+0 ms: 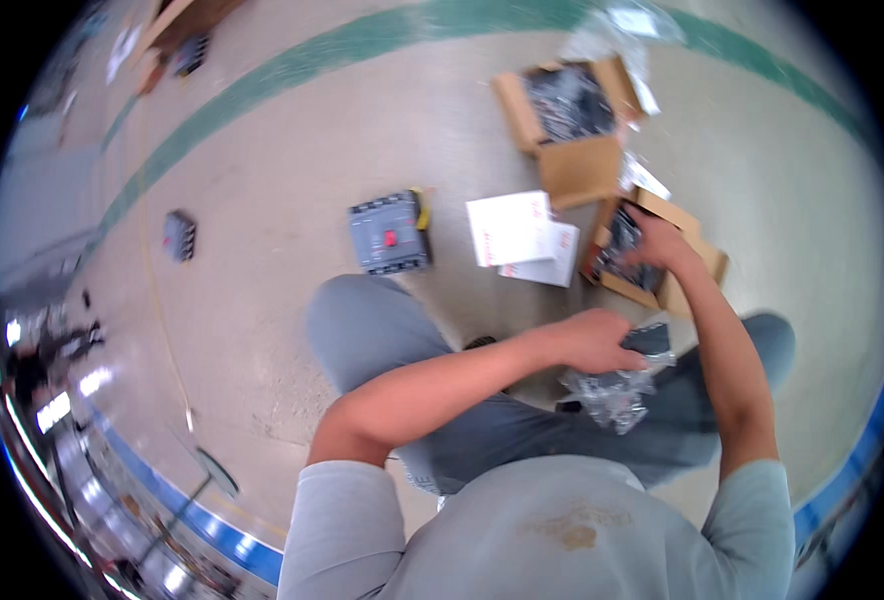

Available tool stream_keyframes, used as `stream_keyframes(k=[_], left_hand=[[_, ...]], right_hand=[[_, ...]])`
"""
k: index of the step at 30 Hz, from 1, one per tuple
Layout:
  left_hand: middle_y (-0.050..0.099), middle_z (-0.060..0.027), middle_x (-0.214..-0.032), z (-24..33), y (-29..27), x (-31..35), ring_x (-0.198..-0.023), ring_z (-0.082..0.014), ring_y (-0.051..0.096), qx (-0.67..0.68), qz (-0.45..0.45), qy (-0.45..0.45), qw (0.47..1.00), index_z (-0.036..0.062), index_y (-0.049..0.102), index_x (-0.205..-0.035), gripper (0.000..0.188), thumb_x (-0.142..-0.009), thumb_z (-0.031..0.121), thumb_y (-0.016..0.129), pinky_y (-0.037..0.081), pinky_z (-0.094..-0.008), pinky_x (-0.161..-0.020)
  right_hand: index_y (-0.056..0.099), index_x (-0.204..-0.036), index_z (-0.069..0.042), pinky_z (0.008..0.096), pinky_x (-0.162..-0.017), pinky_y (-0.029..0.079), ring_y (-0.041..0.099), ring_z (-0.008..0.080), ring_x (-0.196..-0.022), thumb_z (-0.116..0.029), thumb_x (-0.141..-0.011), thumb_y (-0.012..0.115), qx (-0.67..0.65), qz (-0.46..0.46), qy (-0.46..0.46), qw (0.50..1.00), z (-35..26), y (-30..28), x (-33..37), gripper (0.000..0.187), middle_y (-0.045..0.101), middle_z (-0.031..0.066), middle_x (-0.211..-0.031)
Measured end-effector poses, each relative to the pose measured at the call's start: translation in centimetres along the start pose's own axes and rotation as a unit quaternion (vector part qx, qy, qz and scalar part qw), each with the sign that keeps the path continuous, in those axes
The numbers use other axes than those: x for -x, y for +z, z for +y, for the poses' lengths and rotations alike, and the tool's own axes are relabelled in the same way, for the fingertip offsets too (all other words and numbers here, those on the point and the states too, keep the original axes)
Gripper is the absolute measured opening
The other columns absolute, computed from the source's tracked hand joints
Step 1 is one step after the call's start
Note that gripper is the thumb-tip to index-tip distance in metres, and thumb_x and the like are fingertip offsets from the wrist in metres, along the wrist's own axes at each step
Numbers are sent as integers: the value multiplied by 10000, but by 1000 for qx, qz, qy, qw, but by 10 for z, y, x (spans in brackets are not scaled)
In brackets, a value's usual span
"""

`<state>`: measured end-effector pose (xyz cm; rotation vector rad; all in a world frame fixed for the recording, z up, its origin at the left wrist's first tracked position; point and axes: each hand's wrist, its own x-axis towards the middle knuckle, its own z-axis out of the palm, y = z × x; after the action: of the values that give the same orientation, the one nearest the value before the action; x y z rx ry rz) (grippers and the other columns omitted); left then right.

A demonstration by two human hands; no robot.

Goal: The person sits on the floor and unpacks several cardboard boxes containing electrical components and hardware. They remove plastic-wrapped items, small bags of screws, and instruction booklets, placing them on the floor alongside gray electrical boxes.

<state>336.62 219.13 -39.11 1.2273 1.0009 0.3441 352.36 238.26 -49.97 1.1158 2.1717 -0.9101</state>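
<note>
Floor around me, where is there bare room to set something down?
Bare floor lies between the left grey breaker and the nearer grey breaker, and right of the open cardboard boxes. It's crowded where those boxes, the white papers and your right hand bunch together.

Left hand (597, 342) gripping, its forearm (462, 390) slanted rightward; right hand (659, 245) farther forward, arm (730, 360) outstretched.

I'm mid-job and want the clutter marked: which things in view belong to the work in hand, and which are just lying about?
In hand:
dark piece in clear plastic, in the left hand
nearer open box, right hand inside

Apparently lying about, untouched:
farther open box
flat white items
grey device with red switch
smaller grey device
</note>
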Motion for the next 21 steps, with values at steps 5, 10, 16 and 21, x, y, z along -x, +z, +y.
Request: stream_keyframes(k=[5,10,16,21], left_hand=[[710,-254,-1005,-12,0,-37,-986,-414,685,62,231,-30,971,35,716,-1075,413,-894,405,693,535,-481,-877],[701,-222,-1023,-40,-4,-83,-1001,-405,669,79,343,-42,935,75,713,-1139,408,-888,396,698,528,-486,-887],[605,-196,-1180,-86,-2,-137,-1088,-414,623,3,421,-25,907,110,574,-1356,530,-883,293,724,529,-495,-910],[523,-229,-1342,-87,8,-138,-1228,-451,549,-36,402,-41,914,112,391,-1478,727,-845,179,740,516,-524,-964]], right_hand=[[595,-1362,17,362,-985,499,671,274,-1116,-212,-875,734,-219,51,-107,969,21,-34,27,556,708,185,-1210],[677,-1230,43,302,-860,502,607,126,-938,-220,-998,622,-319,3,-15,948,-10,-59,47,355,712,70,-1041],[725,-1136,-24,370,-800,532,685,287,-879,-125,-891,686,-156,202,-129,958,-9,-40,52,268,720,180,-1047],[746,-1094,-90,453,-807,551,691,380,-912,-99,-769,730,26,136,-99,985,-30,-22,56,325,707,213,-956]])
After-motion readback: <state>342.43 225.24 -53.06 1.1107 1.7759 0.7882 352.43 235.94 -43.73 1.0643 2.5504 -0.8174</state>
